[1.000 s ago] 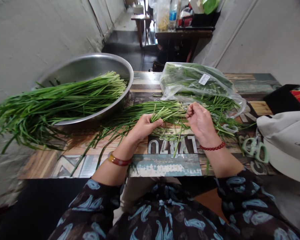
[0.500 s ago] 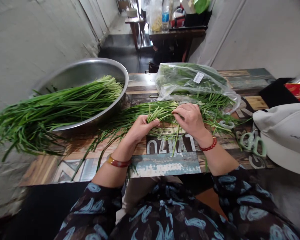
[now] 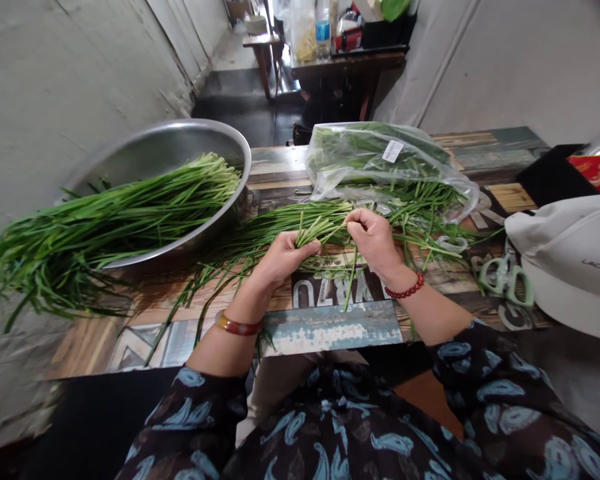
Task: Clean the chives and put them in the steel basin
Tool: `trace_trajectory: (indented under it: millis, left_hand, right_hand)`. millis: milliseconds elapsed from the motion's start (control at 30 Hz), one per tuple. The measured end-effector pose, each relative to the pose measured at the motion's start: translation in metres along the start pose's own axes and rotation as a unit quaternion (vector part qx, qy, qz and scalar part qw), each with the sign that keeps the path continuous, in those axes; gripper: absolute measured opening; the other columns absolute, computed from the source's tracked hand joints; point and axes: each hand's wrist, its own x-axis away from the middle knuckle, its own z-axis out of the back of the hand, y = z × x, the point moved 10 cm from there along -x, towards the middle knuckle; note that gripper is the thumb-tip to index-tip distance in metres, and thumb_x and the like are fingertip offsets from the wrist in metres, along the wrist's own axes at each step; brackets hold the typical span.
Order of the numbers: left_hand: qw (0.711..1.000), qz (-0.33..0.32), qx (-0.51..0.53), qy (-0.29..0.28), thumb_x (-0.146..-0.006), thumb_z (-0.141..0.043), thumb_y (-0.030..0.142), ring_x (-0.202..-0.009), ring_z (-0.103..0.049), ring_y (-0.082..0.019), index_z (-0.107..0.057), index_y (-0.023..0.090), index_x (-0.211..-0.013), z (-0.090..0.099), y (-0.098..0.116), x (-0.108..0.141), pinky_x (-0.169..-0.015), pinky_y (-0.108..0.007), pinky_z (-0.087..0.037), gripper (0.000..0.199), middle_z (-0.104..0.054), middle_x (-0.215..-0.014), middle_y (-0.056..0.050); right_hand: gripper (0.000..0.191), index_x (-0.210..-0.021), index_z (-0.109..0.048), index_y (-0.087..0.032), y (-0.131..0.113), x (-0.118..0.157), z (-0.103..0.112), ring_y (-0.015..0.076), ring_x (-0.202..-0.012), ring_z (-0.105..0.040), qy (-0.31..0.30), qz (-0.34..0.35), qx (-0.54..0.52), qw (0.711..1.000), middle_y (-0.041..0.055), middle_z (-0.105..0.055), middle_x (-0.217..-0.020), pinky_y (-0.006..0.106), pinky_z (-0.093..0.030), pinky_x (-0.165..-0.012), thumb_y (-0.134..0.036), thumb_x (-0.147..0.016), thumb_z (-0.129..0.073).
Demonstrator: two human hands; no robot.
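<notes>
A small bunch of garlic chives [image 3: 316, 231] is being picked through, it seems: it's clenched in the left grip [image 3: 283, 260], while a few stems [image 3: 337, 227] are pinched by the right grip [image 3: 373, 240]. A loose pile [image 3: 260, 230] lies on the tabletop [image 3: 333, 328], just beside the steel basin [image 3: 180, 127]. Those pinched stems look like they need teasing free next.

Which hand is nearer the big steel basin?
The left hand is nearer, a little to the right of the steel basin and not touching it; the right hand sits farther right, beyond the left.
</notes>
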Motion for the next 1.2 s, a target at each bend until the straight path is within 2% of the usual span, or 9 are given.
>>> trace_trajectory:
  millis: [133,200,333,467,700,867,967,1033,1200]
  left_hand:
    - [1.0,-0.003,-0.007,0.01,-0.074,-0.07,0.046,-0.055,-0.036,-0.008,-0.057,0.015,-0.061,0.005,0.0,0.001,-0.055,-0.023,-0.029,0.037,-0.046,-0.056,0.004]
    - [1.0,-0.007,-0.016,0.016,-0.076,-0.069,0.047,-0.056,-0.038,-0.008,-0.059,0.014,-0.064,0.008,0.001,0.001,-0.056,-0.023,-0.03,0.036,-0.048,-0.058,0.003]
    - [0.999,-0.017,-0.029,0.009,-0.076,-0.068,0.046,-0.061,-0.044,-0.01,-0.061,0.013,-0.067,0.006,0.003,0.0,-0.06,-0.024,-0.034,0.035,-0.054,-0.063,0.001]
    - [0.999,-0.021,-0.03,-0.002,-0.077,-0.068,0.046,-0.062,-0.046,-0.011,-0.061,0.013,-0.07,0.003,0.002,-0.001,-0.062,-0.024,-0.036,0.035,-0.055,-0.065,0.001]
    - [0.998,-0.042,-0.048,-0.019,-0.08,-0.065,0.046,-0.062,-0.041,-0.01,-0.056,0.014,-0.067,-0.002,0.005,-0.001,-0.06,-0.023,-0.033,0.036,-0.05,-0.063,0.003]
    - [0.996,-0.048,-0.06,-0.034,-0.079,-0.066,0.048,-0.06,-0.036,-0.009,-0.05,0.016,-0.062,-0.006,0.004,-0.002,-0.058,-0.023,-0.029,0.04,-0.042,-0.061,0.004]
    - [0.996,-0.045,-0.07,-0.033,-0.079,-0.065,0.048,-0.061,-0.039,-0.01,-0.052,0.015,-0.062,-0.004,0.002,-0.002,-0.059,-0.024,-0.031,0.039,-0.046,-0.061,0.003]
    - [0.997,-0.038,-0.072,-0.018,-0.081,-0.064,0.046,-0.062,-0.042,-0.01,-0.057,0.015,-0.065,0.001,0.0,-0.002,-0.061,-0.024,-0.033,0.036,-0.05,-0.063,0.002]
    - [0.998,-0.032,-0.048,0.0,-0.082,-0.063,0.043,-0.062,-0.043,-0.01,-0.058,0.014,-0.068,0.007,0.001,-0.001,-0.062,-0.023,-0.033,0.033,-0.052,-0.065,0.002]
  right_hand:
    - [0.008,-0.069,-0.055,-0.022,0.026,-0.006,0.024,0.0108,-0.055,-0.041,0.068,-0.093,-0.145,0.983,-0.0037,-0.049,-0.062,0.025,-0.037,-0.054,-0.026,-0.074,-0.052]
    - [0.015,-0.067,-0.055,-0.022,0.022,-0.01,0.028,0.0114,-0.057,-0.045,0.035,-0.086,-0.136,0.986,-0.0025,-0.052,-0.063,0.026,-0.04,-0.057,-0.03,-0.079,-0.054]
    - [0.028,-0.06,-0.056,-0.022,-0.024,-0.007,0.022,0.0148,-0.064,-0.053,-0.054,0.068,0.038,0.996,-0.0003,-0.057,-0.062,0.031,-0.045,-0.067,-0.033,-0.086,-0.058]
    - [0.006,-0.085,-0.068,-0.024,-0.058,0.009,0.004,0.0215,-0.088,-0.064,-0.089,0.219,0.153,0.96,0.0039,-0.071,-0.089,0.039,-0.047,-0.084,-0.025,-0.086,-0.062]
    - [0.011,-0.087,-0.069,-0.027,-0.068,0.024,-0.01,0.0247,-0.096,-0.061,-0.085,0.299,0.302,0.901,0.0026,-0.074,-0.097,0.046,-0.037,-0.093,-0.021,-0.089,-0.06]
    - [0.013,-0.071,-0.061,-0.023,-0.06,0.017,-0.009,0.0236,-0.086,-0.059,-0.05,0.241,0.232,0.941,0.0039,-0.069,-0.081,0.042,-0.041,-0.087,-0.013,-0.078,-0.057]
    - [0.013,-0.069,-0.058,-0.022,-0.032,0.002,0.011,0.0182,-0.069,-0.055,0.01,0.114,0.07,0.991,0.001,-0.06,-0.069,0.035,-0.043,-0.071,-0.014,-0.076,-0.051]
    - [0.013,-0.069,-0.057,-0.022,-0.009,-0.006,0.024,0.0154,-0.061,-0.049,0.039,0.028,-0.035,0.998,-0.001,-0.054,-0.064,0.031,-0.041,-0.062,-0.017,-0.078,-0.049]
    - [0.026,-0.054,-0.046,-0.022,-0.008,-0.014,0.028,0.0134,-0.06,-0.047,-0.032,0.021,-0.077,0.996,-0.0014,-0.047,-0.058,0.029,-0.041,-0.063,-0.019,-0.08,-0.047]
